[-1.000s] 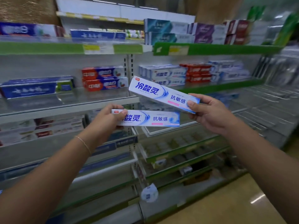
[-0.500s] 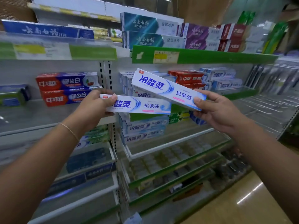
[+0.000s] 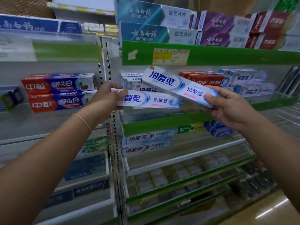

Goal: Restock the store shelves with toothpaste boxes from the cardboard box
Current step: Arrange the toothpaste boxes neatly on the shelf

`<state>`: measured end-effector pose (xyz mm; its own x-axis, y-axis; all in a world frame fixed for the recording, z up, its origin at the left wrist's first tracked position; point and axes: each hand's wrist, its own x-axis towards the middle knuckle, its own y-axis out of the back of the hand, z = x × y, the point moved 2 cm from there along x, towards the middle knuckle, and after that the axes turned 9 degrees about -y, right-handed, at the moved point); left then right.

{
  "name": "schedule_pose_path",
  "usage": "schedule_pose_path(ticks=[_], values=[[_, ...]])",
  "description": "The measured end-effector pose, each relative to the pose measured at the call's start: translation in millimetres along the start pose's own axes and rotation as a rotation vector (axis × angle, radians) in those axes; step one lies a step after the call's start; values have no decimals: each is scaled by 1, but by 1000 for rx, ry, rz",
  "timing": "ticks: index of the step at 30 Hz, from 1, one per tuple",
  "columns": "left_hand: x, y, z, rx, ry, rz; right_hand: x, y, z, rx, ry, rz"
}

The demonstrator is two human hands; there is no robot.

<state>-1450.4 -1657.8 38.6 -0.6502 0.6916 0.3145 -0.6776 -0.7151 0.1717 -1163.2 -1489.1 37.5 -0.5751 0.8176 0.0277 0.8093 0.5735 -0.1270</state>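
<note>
My left hand (image 3: 106, 99) grips the left end of a white and blue toothpaste box (image 3: 149, 100), thumb over the top front edge and the other fingers curled behind it; the box lies nearly level, its long axis running left to right with its free end pointing right. My right hand (image 3: 227, 104) holds a second toothpaste box (image 3: 178, 86) by its right end, thumb pressed on the printed front near the lower right corner and fingers wrapped underneath. That box is tilted, its long axis running from upper left to lower right, the far end pointing up and left toward the shelf. Its lower edge overlaps the upper right part of the first box in this view; whether they touch I cannot tell. Both are held in front of the green-edged shelf (image 3: 211, 56), just near a stack of like white boxes (image 3: 131, 80) standing at its left end. Right of that stack lie red boxes (image 3: 204, 78) and further white ones. Farther left, on the neighbouring shelf, two red and purple boxes (image 3: 58, 92) are stacked. A thin bracelet (image 3: 82, 120) circles my left wrist.
</note>
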Motion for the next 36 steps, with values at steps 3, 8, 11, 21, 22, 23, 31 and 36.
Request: schedule_pose_path(ticks=[3,8,11,21,22,23,31,36], values=[[4,-16,0,-39,34,35,19,12,-4,4,1,-35],[2,-39,2,48,41,97,51,28,-18,45,-10,-129],[-3,-50,3,154,39,125,66,36,-21,88,-8,-174],[-18,-64,8,401,84,131,105,45,-11,-24,25,-367],[-19,-66,9,417,101,125,107,45,-9,-33,36,-384],[-19,-67,8,437,114,114,108,44,-9,-42,42,-397],[-12,-76,5,570,99,144,111,28,-12,-81,90,-399],[-12,-74,4,458,158,159,116,20,-3,-305,211,-333]])
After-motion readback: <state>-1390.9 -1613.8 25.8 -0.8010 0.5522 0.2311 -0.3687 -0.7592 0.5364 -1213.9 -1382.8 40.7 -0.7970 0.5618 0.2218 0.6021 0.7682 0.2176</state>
